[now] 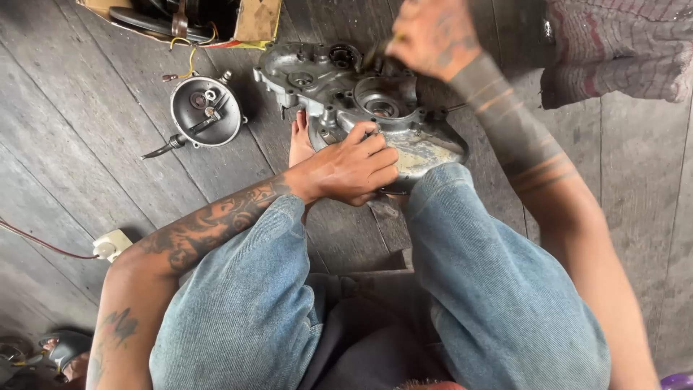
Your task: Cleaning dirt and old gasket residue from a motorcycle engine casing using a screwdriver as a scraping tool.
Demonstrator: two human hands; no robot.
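Engine case (339, 90): on the floor planks, leaning at my knees; heavy stiff metal, oily, I judge
My left hand (354, 170): fingers pressed on its near rim
My right hand (432, 35): blurred, grip I cannot tell
Best hold: thick outer rim

1 head view — steeply downward, close

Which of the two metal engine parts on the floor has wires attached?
The round stator plate, lying apart left of the hands. The large crankcase cover under both hands shows none.
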